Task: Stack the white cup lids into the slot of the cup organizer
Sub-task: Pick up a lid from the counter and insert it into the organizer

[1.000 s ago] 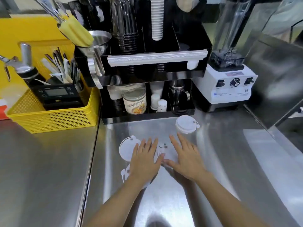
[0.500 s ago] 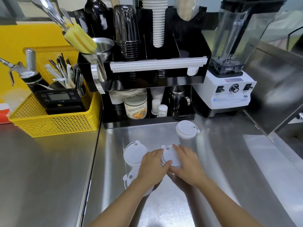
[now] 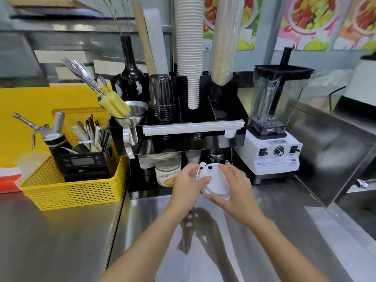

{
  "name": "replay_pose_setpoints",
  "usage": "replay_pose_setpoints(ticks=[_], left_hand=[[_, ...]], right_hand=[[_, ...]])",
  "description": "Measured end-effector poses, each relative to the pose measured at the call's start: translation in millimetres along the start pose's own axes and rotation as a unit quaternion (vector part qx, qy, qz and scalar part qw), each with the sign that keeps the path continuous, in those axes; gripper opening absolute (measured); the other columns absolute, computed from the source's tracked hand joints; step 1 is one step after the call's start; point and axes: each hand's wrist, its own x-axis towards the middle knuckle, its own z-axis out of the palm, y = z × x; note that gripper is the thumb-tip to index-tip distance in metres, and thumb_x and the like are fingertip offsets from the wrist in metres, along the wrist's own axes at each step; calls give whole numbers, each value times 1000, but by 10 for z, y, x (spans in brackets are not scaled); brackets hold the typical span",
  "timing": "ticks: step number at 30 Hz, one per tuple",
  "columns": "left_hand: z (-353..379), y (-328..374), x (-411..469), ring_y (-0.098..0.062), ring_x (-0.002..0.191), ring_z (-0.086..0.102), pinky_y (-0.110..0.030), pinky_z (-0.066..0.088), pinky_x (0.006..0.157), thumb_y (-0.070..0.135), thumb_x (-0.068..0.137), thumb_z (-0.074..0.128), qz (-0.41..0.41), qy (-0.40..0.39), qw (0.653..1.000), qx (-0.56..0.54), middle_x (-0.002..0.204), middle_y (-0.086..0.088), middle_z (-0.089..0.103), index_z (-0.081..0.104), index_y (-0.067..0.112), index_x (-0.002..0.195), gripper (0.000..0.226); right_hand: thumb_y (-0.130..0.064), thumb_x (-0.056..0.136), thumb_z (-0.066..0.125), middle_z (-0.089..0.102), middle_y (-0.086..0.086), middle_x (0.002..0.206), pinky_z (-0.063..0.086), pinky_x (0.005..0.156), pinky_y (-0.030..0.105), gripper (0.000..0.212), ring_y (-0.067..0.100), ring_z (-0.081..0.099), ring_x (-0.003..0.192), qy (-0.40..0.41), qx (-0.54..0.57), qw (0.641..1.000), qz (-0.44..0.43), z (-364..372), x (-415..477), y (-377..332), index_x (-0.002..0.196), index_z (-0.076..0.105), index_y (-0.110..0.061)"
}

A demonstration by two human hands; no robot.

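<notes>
Holding white cup lids (image 3: 214, 183) between both hands, left hand (image 3: 188, 187) and right hand (image 3: 237, 190) fingers closed round the rim, raised off the tabletop (image 3: 284, 231) toward the black cup organizer (image 3: 221, 110), probably for slotting

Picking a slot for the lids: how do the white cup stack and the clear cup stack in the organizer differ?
The white cup stack is opaque and rises far above the cup organizer, out of the top of the frame. The clear cup stack is see-through, dark at its base, and much shorter, barely topping the organizer's wall. The clear stack stands to the left of the white one. Both stand upside down in neighbouring slots.
</notes>
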Motion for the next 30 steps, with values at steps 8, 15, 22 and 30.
replay_pose_setpoints(ticks=[8, 15, 22, 30], left_hand=[[27, 671, 161, -21, 89, 63, -39, 56, 80, 7, 79, 69, 109, 2, 994, 5, 103, 4, 64, 59, 18, 108, 32], [108, 964, 378, -13, 96, 62, -35, 54, 82, 12, 79, 69, 168, 12, 986, 16, 110, 3, 63, 58, 21, 109, 33], [160, 1313, 806, -11, 88, 56, -18, 46, 74, 14, 85, 62, 211, -6, 974, 78, 96, 11, 58, 56, 17, 110, 26], [213, 1341, 1402, -15, 122, 47, -35, 40, 102, 26, 88, 56, 291, -4, 925, 245, 132, 3, 53, 48, 21, 130, 43]], right_hand=[[-65, 71, 50, 40, 11, 141, 20, 103, 33, 76, 21, 31, 129, 45, -22, 997, -57, -518, 489, -141, 133, 42, -21], [-68, 65, 42, 40, 10, 141, 19, 103, 29, 85, 25, 33, 130, 53, -36, 996, -58, -811, 889, -220, 132, 47, -16], [-38, 76, 66, 43, 5, 136, 28, 104, 33, 67, 24, 34, 126, 20, -19, 999, -38, -1084, 1401, -126, 134, 40, -16], [-43, 81, 63, 44, 4, 140, 29, 103, 35, 62, 21, 35, 130, -24, -71, 997, -1, -1212, 2004, 9, 135, 42, -19]])
